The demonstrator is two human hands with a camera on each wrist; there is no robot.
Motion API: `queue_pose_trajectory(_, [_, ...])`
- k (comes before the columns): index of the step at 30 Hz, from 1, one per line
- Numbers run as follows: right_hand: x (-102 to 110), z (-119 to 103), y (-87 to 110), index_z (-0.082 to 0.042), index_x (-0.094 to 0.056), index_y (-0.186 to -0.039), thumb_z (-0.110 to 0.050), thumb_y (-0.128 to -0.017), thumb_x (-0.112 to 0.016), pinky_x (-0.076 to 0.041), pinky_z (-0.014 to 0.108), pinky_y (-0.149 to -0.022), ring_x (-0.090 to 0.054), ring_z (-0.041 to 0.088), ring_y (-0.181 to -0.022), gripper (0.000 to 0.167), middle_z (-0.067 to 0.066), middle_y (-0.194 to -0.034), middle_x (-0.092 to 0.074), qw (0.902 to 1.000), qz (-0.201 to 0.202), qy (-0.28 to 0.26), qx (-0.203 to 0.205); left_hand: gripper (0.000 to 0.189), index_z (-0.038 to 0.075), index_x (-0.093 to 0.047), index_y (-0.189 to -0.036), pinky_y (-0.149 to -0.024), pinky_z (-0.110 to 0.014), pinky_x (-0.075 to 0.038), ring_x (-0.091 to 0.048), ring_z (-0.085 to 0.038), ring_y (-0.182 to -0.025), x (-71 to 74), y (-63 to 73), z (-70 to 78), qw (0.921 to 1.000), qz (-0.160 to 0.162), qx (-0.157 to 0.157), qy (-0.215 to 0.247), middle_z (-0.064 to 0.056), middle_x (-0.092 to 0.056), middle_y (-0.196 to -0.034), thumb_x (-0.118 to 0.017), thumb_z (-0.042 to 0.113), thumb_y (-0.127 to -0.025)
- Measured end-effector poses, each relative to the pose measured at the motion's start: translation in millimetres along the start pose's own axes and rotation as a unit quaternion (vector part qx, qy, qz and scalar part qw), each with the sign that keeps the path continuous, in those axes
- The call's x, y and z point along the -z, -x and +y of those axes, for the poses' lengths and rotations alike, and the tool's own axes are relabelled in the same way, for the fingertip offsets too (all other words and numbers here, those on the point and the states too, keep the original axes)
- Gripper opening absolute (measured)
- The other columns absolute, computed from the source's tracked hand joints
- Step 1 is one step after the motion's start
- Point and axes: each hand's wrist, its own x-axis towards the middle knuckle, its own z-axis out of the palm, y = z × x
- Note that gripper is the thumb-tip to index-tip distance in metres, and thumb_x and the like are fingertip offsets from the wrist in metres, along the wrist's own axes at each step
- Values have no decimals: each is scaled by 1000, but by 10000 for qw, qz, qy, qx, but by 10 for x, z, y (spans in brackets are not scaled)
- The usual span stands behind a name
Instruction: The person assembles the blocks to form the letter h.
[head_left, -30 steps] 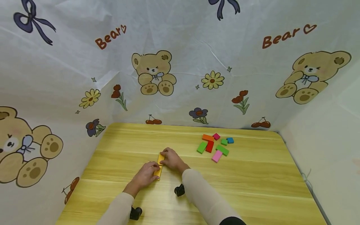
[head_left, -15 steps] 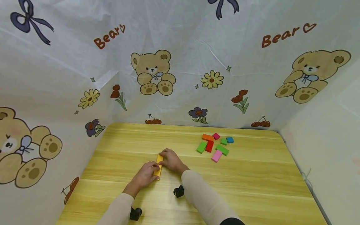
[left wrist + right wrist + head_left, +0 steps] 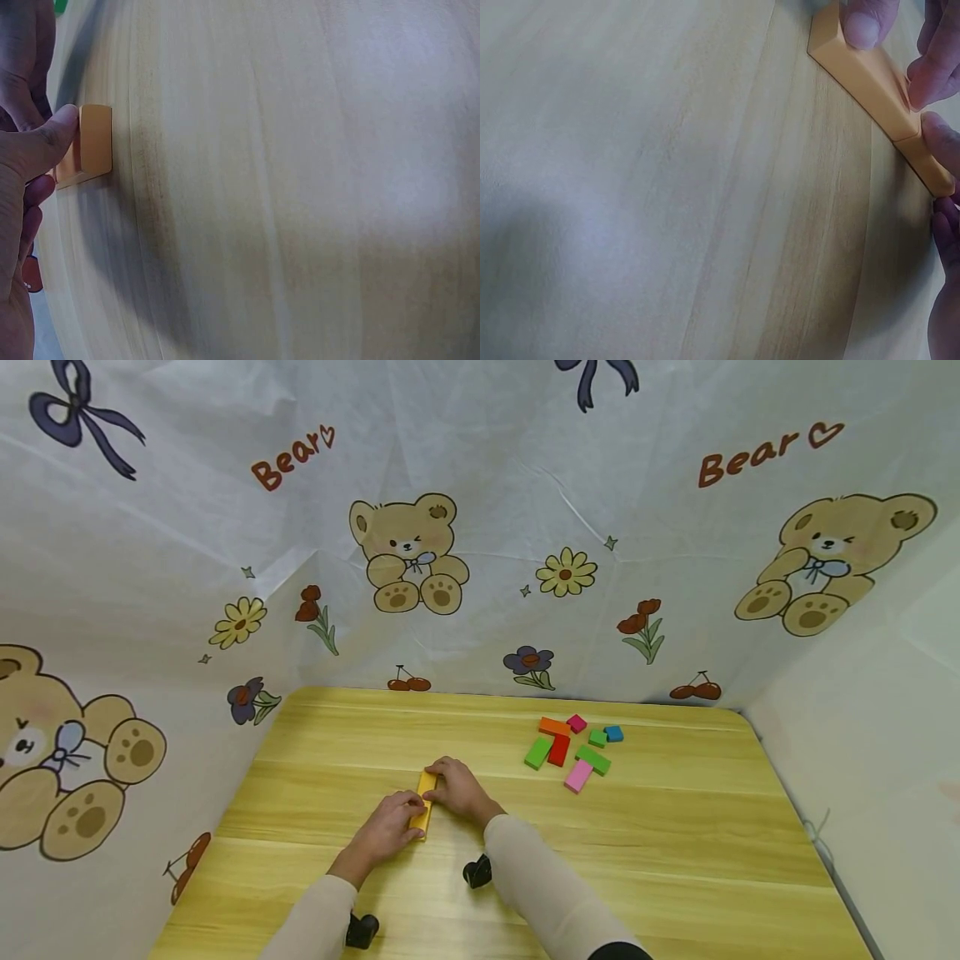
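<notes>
Two yellow rectangular blocks lie end to end in line on the wooden table. My left hand (image 3: 386, 828) pinches the near block (image 3: 423, 823) between thumb and fingers. The far block (image 3: 426, 781) is pinched by my right hand (image 3: 459, 791), its fingers at the far end and its thumb close to the joint. In the right wrist view the near block (image 3: 866, 82) meets the other one at a thin seam. The left wrist view shows the end face of the near block (image 3: 96, 140), with the left thumb (image 3: 56, 135) on its edge.
Several coloured blocks lie grouped at the back right, among them an orange block (image 3: 554, 727), a red block (image 3: 558, 751), a pink block (image 3: 578, 777) and a blue block (image 3: 614, 734). A bear-print curtain (image 3: 487, 635) hangs behind the wooden table (image 3: 675, 827).
My right hand has shifted the far block slightly left and nearer, and the gap between the two yellow blocks has closed. The left hand has stayed in place.
</notes>
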Motion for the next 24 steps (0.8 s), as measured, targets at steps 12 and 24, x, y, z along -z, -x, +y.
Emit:
queue_pose_trajectory(12, [137, 76, 64, -5, -61, -127, -22, -89, -72, -45, 40, -99, -53, 27, -115, 44, 10, -123, -55, 9984, 30, -529, -182, 33, -2, -72, -102, -87, -42, -49, -58, -23, -100, 13, 2, 7, 10000, -28, -6, 73, -6, -60, -108, -80, 19, -78])
queue_pose_trajectory(24, [755, 593, 346, -1, -62, -125, -19, -88, -73, -41, 50, -102, -50, 35, -117, 43, 16, -125, -53, 9963, 583, -358, -511, 33, 0, -72, -104, -87, -42, -49, -58, -25, -101, -6, 22, 14, 9998, 87, 34, 152, -7, -60, -109, -79, 20, -79])
